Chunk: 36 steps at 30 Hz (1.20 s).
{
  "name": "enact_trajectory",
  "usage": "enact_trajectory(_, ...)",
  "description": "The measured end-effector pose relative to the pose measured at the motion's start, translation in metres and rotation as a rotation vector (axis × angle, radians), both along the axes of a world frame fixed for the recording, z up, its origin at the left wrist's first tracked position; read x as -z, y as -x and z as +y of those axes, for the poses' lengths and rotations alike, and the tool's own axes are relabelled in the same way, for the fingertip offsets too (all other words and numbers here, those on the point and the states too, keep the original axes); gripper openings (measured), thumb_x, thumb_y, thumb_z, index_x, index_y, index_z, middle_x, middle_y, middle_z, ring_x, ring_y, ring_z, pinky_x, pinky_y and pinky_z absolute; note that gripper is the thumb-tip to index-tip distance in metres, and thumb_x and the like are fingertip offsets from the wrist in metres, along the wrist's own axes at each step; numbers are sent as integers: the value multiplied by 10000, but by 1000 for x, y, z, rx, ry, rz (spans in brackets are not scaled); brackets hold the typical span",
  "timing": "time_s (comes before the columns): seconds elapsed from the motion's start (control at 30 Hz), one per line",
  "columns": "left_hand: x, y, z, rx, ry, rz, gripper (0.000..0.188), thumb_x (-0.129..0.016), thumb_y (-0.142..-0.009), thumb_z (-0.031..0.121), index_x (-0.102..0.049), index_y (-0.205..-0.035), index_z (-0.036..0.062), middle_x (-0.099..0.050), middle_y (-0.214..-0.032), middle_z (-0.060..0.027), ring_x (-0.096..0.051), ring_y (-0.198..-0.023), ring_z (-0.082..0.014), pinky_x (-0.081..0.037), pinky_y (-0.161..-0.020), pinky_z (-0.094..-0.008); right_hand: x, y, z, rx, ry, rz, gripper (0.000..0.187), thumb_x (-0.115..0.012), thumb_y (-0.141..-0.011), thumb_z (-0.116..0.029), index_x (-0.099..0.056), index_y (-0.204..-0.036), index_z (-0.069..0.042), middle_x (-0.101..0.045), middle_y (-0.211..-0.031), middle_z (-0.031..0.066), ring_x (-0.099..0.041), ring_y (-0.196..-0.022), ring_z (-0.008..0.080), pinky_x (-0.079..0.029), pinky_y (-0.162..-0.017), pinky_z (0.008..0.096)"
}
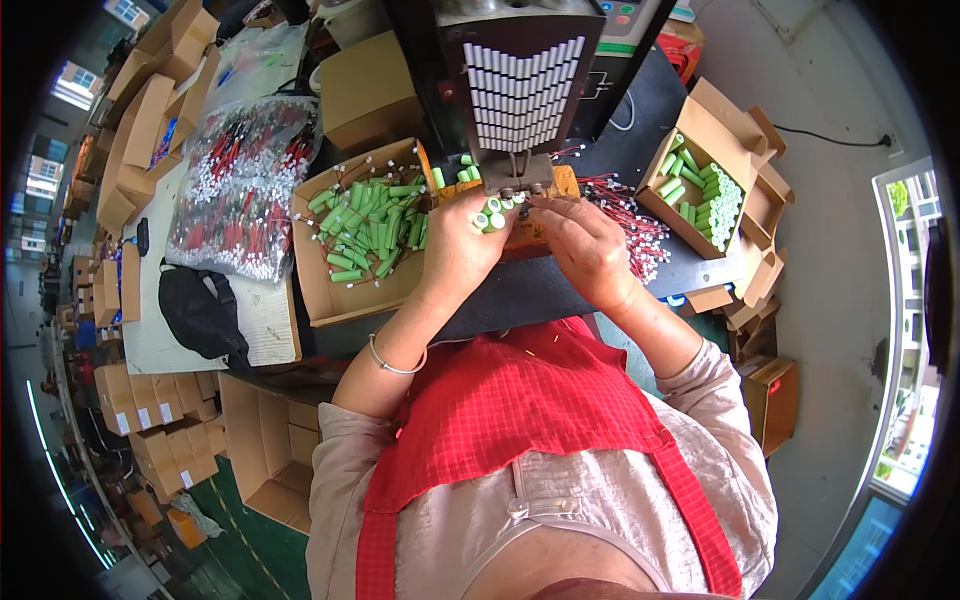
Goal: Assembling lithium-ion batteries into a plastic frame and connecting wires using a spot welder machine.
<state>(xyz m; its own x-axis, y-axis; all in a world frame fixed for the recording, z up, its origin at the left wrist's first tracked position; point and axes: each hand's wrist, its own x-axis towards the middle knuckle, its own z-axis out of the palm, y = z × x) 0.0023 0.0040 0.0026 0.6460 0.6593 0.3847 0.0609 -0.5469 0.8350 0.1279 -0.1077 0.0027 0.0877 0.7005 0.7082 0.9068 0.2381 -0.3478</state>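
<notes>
Working position: both hands meet beneath the head of the black machine (515,165), above the orange block (535,240) at the edge of the worktop (480,305). The left hand (460,240) has a narrow grip, curled around a small cluster of green batteries (490,218), their pale round ends showing. The right hand (585,245) has its fingers bent toward the machine tips; from where I stand, I cannot tell whether its grip is closed on a wire or on nothing.

The step appears to be joining wires to battery ends. For a sound result:

1. Present one battery end squarely under the tips. Keep the rest of the cluster back in the palm, so that no neighbour touches the contact point.
2. Lay the bare wire flat on the metal face before pressing. A tilted wire would probably give a weak joint.
3. Keep fingertips beside the tips, never beneath them.
4. Check which end faces up against the wire colour.

Supply: plain batteries stand and lie in the right-hand box (712,135); loose wires (635,240) lie between it and the right hand. Wired batteries appear to fill the left-hand box (322,300); lower new ones gently, without pulling their leads.
</notes>
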Motion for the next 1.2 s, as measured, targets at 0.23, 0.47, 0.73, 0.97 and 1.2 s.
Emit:
enact_trajectory(0.23, -2, 30, 21, -160, 151, 113, 249, -690, -760, 127, -638, -984, 30, -657, -825, -77, -603, -700, -122, -485, -634, -253, 3, -4, -29, 7, 20, 207, 304, -645, -718, 44, -574, -1010, -1, -621, -902, 156, -625, -786, 284, -511, -682, 332)
enact_trajectory(0.47, -4, 90, 56, -258, 39, 308, 235, -651, -795, 110, -636, -1007, 8, -593, -854, -73, -566, -749, -129, -453, -700, -254, 17, -87, -93, 418, 441, 434, 98, -613, -773, -18, -627, -868, 1, -604, -800, 112, -613, -687, 212, -492, -610, 288)
enact_trajectory(0.73, -5, 71, 36, -242, 422, 165, 288, -656, -814, 161, -624, -1074, 42, -598, -798, 0, -521, -659, -38, -477, -582, -194, 50, -78, -76, 368, 445, 291, 121, -659, -754, -147, -642, -823, -49, -550, -771, 95, -576, -701, 256, -478, -635, 339)
enact_trajectory(0.97, -7, 43, 19, -13, 751, -125, 288, -637, -798, 25, -566, -1069, -41, -615, -909, -71, -624, -824, -148, -543, -647, -240, 38, -86, -65, 417, 288, 490, 93, -628, -792, -99, -604, -808, -11, -602, -749, 124, -593, -718, 242, -474, -658, 323)
enact_trajectory(1.2, -3, 21, 16, 43, 489, 16, 223, -671, -777, 62, -620, -970, -38, -596, -837, -39, -548, -686, -81, -451, -608, -196, 5, -76, -50, 233, 209, 977, 159, -526, -905, -168, -528, -892, -10, -576, -687, 13, -510, -586, 51, -421, -533, 191)
